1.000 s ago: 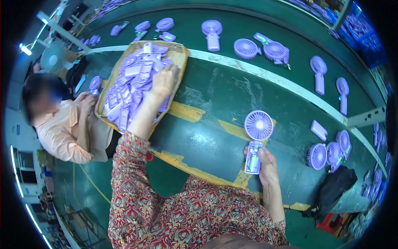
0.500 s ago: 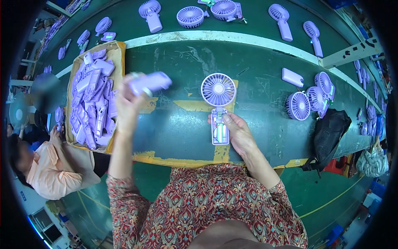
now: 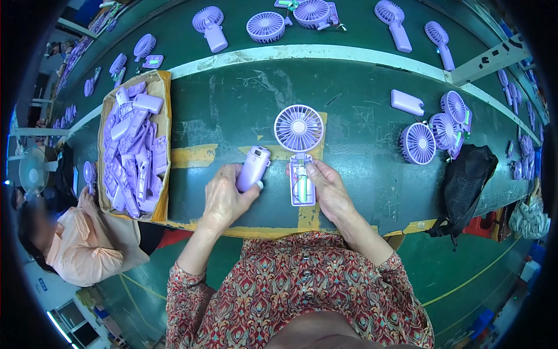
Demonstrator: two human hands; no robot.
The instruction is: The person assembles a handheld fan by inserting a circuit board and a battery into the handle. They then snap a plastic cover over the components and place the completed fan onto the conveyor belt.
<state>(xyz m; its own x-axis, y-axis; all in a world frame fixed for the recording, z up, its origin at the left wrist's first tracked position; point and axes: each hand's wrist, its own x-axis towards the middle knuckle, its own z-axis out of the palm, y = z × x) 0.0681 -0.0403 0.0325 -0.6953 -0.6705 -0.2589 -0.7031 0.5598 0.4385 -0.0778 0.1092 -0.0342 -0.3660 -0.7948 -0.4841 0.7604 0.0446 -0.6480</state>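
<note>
In my left hand (image 3: 225, 196) is a purple handle cover (image 3: 254, 168), held tilted over the bench by its lower part. A small dark window shows near its top end. My right hand (image 3: 332, 189) grips a purple handheld fan (image 3: 299, 128) by the right side of its handle. That handle is uncovered, so a green circuit board and a pale green battery (image 3: 302, 187) show inside. A gap separates the cover from the fan. Fingertips of my right hand show at the handle's left edge.
To the left stands a cardboard box (image 3: 165, 195) heaped with purple covers. Several fan heads (image 3: 418, 143), another cover (image 3: 407, 102) and a black mesh bag (image 3: 465, 186) lie at the right. More fans (image 3: 208, 29) line the belt beyond the white rail. A co-worker (image 3: 87, 244) sits at far left.
My left hand has come from beside the box toward the fan, bringing the cover down and turning it more upright. The fan in my right hand has shifted slightly left.
</note>
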